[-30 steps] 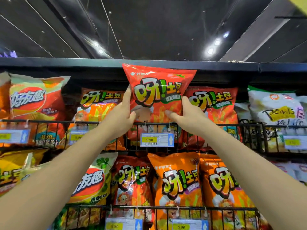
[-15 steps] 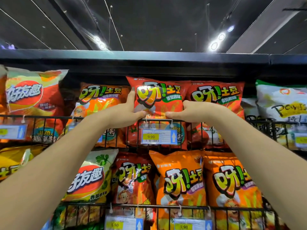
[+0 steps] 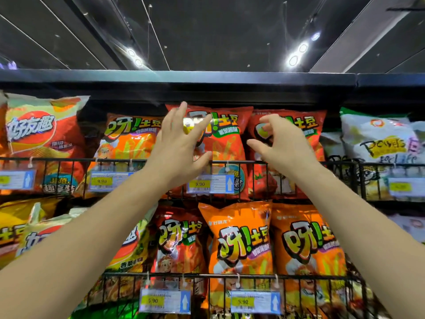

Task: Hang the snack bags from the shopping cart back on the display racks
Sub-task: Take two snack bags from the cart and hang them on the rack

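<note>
your left hand (image 3: 181, 146), fingers spread, and right hand (image 3: 281, 147), fingers loosely curled on nothing, hover before the red snack bag (image 3: 226, 146) standing in the upper wire rack (image 3: 69, 159).

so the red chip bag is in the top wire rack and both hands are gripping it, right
The red chip bag is in the top wire rack, but neither hand grips it: the head view shows the left hand and right hand open in front of it.

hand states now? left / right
Left hand: open, fingers spread, holding nothing.
Right hand: open, fingers loosely curled, holding nothing.
</note>
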`<state>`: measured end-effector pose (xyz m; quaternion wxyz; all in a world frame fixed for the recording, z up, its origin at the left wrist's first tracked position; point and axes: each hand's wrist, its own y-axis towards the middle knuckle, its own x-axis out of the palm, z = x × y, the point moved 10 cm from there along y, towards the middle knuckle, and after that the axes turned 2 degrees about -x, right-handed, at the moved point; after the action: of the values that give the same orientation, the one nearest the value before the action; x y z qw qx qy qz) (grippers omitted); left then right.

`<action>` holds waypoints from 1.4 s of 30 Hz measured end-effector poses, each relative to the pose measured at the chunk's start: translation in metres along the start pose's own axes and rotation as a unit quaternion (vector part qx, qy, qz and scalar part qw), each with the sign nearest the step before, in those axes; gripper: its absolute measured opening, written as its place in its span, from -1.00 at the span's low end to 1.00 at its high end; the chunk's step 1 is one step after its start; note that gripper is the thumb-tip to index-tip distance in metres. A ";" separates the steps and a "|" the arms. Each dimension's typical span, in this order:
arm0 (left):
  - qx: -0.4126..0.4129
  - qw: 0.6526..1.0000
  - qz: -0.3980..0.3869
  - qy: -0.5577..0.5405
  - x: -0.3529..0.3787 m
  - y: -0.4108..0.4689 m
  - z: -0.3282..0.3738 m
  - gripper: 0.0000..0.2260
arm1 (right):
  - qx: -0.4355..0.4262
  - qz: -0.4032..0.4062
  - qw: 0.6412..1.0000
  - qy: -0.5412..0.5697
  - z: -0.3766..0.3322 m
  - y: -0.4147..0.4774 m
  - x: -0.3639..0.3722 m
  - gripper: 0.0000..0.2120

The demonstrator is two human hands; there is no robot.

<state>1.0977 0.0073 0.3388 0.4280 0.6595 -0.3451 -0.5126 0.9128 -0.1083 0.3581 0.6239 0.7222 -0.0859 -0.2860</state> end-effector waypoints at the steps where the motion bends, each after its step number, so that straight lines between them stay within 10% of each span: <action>1: 0.001 1.000 -0.009 0.013 0.003 0.006 0.005 -0.31 | -0.012 0.013 0.999 -0.033 0.006 0.002 -0.006 -0.36; 9: -0.139 0.975 -0.170 0.022 0.050 0.043 0.005 -0.20 | 0.078 -0.184 0.972 -0.120 0.060 0.016 0.015 0.16; 22: -0.103 0.958 -0.266 -0.020 0.077 0.050 -0.008 -0.10 | 0.127 -0.209 0.966 -0.081 0.076 0.015 0.028 0.19; 34: -0.031 0.997 -0.065 0.034 0.045 0.026 0.030 -0.45 | 0.043 -0.024 0.999 0.003 0.070 -0.011 0.003 -0.40; 42: 0.050 0.997 -0.040 -0.050 0.037 -0.059 0.088 -0.43 | 0.028 -0.030 0.999 0.016 0.057 -0.091 -0.014 -0.31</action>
<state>1.0219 -0.0210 0.2609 0.3561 0.6670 -0.3643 -0.5437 0.8508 -0.1314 0.2724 0.5960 0.7462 -0.0618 -0.2902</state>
